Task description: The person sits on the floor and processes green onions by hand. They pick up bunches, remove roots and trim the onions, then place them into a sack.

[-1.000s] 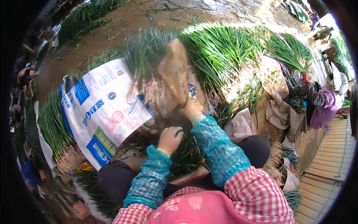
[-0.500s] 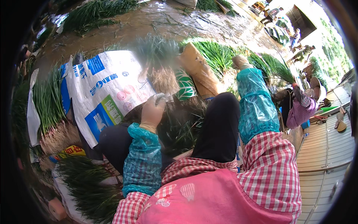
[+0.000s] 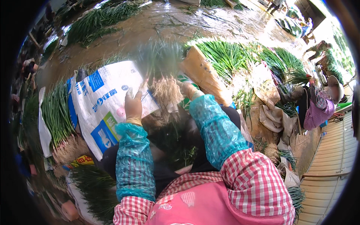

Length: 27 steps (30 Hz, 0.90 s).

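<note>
A bunch of scallions [image 3: 165,90] stands in front of me, its pale stringy roots toward me and its green tops blurred. My left hand [image 3: 134,105], in a pale glove, is just left of the roots, thumb and fingers apart and nothing in them. At the right side of the roots is my right hand [image 3: 188,90], also gloved; its fingers are partly hidden, and whether they grip the bunch I cannot make out. A white printed sack [image 3: 112,88] lies across my left knee, partly behind my left hand.
More scallions [image 3: 58,116] stand at the left, and a long row of scallions [image 3: 225,56] lies at the right beside a tan sack [image 3: 208,77]. Wet brown ground [image 3: 165,22] stretches beyond. A person in a purple garment [image 3: 318,108] crouches at the right.
My right hand has come back from the scallions at the far right to the root bunch. My left hand has shifted left and its fingers have spread. The view has turned somewhat.
</note>
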Tool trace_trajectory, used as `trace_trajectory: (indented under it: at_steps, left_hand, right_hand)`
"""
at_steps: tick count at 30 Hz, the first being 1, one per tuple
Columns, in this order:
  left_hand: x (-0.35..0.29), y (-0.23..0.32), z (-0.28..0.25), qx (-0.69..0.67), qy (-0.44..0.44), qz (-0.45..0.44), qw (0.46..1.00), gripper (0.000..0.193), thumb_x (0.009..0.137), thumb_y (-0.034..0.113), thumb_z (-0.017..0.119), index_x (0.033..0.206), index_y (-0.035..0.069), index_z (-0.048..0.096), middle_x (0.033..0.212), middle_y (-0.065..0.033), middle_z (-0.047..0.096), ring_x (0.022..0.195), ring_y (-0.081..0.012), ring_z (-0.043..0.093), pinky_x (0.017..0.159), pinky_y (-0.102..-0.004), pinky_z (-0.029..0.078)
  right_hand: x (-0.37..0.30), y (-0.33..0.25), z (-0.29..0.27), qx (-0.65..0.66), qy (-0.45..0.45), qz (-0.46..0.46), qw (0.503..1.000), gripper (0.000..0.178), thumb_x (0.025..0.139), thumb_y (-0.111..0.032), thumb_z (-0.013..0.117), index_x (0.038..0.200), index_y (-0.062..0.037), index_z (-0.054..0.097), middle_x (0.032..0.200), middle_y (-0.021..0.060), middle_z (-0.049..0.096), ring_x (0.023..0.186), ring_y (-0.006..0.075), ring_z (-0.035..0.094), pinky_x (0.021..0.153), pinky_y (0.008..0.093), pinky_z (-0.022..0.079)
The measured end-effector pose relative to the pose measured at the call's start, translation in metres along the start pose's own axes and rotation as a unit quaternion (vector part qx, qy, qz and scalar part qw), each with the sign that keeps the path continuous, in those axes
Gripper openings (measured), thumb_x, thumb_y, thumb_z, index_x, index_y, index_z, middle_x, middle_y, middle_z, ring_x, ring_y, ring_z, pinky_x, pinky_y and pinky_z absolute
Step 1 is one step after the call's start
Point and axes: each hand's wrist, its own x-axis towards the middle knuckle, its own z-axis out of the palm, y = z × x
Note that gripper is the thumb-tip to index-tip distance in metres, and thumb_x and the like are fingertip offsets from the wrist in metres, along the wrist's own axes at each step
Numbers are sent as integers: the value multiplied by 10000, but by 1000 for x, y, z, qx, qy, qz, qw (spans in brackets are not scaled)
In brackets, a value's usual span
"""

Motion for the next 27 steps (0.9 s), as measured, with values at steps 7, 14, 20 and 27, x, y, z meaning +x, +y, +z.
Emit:
trace_trajectory:
  at_steps: [7, 14, 20, 27]
  left_hand:
    - [112, -117, 68, 30, -78, -77, 993, 598, 812, 261, 625, 1242, -116, 452, 1187, -259, 555, 1126, -330, 530, 965, -357, 393]
    - [116, -126, 158, 99, -152, -208, 961, 1060, 771, 502, 697, 1408, -130, 131, 1392, -260, 366, 1281, -349, 374, 1067, -377, 280]
    - [82, -105, 155, 64, -80, -144, 984, 882, 820, 315, 680, 1378, -147, 177, 1344, -295, 350, 1230, -348, 425, 1024, -358, 352]
    - [-43, -46, 141, -180, -144, -129, 965, 642, 901, 77, 557, 1375, -111, 168, 1320, -181, 419, 1216, -240, 426, 1050, -350, 315]
  right_hand:
    - [-3, -18, 11, 145, 52, 12, 988, 615, 928, -483, 455, 1305, 2, 456, 1286, 183, 514, 1180, 317, 473, 987, 418, 352]
    - [94, 28, 50, 533, -111, -44, 838, 556, 937, -392, 522, 1328, -12, 413, 1156, 140, 595, 995, 237, 595, 830, 394, 503]
    - [20, -25, 50, 569, -142, -56, 808, 362, 942, -280, 532, 1193, -19, 525, 1058, 82, 610, 906, 177, 595, 776, 333, 510]
    - [-83, 20, 33, 495, -50, -111, 860, 338, 938, -215, 526, 1220, -30, 501, 1076, 46, 589, 928, 147, 566, 818, 292, 489]
